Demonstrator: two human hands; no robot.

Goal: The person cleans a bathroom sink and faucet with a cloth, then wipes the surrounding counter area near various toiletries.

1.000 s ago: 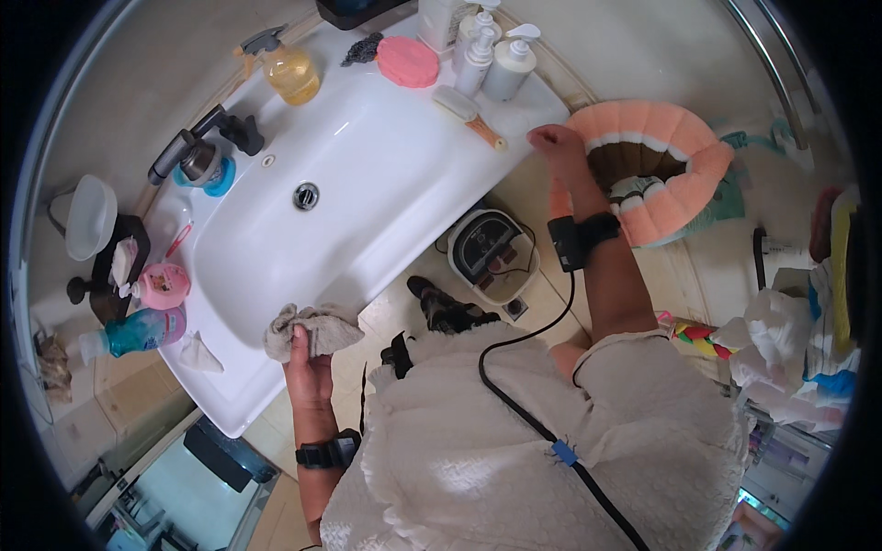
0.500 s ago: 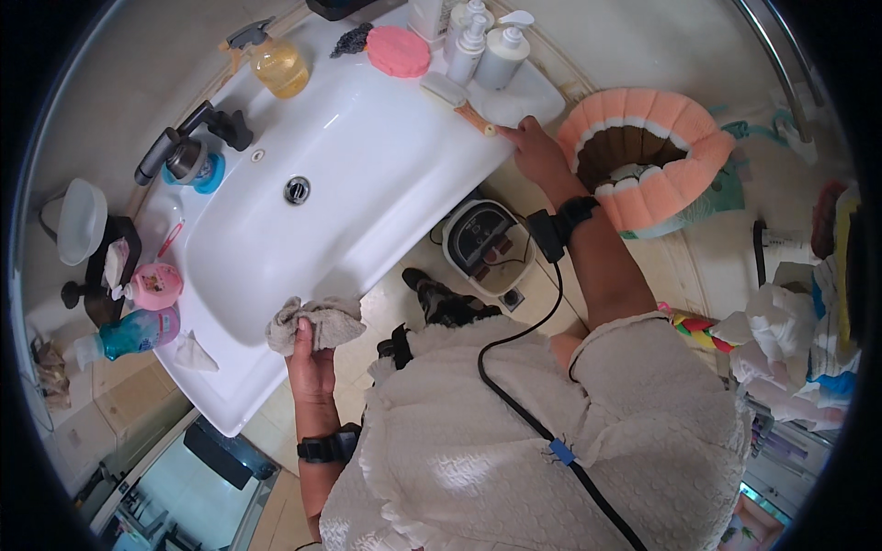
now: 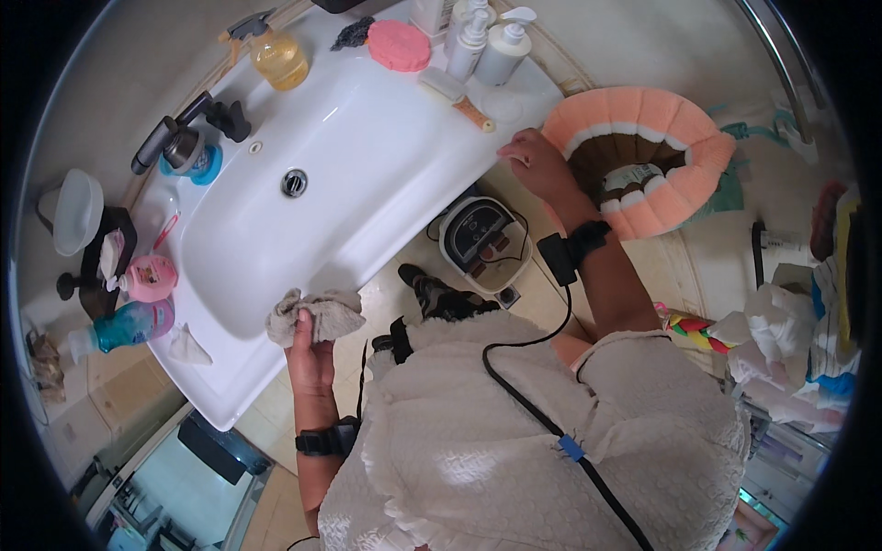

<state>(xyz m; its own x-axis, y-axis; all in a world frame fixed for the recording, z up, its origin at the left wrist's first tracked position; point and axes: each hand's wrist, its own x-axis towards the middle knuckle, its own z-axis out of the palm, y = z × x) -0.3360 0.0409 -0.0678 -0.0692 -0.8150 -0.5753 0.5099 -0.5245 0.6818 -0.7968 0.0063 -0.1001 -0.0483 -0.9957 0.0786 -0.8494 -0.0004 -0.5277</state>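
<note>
A crumpled grey-beige cloth [image 3: 317,315] is gripped in my left hand [image 3: 312,365], thumb on top, at the sink's near rim. My right hand [image 3: 535,156] is over the right edge of the white sink [image 3: 276,248], its index finger stretched out and the others loosely curled, with nothing visible in it. Just beyond those fingers, apart from them, a brush [image 3: 457,98] with pale bristles and a wooden handle lies on the sink ledge.
White pump bottles [image 3: 503,53], a pink round sponge [image 3: 399,46] and a yellow spray bottle [image 3: 278,61] line the back ledge. The black faucet [image 3: 184,133] is at left, near pink [image 3: 150,277] and teal [image 3: 133,326] bottles. An orange plush-rimmed basket [image 3: 675,106] stands right; a foot bath [image 3: 482,241] sits below.
My right hand has drawn back from the end of the brush handle, down and to the right. The left hand keeps its hold on the cloth, nearly unmoved.
</note>
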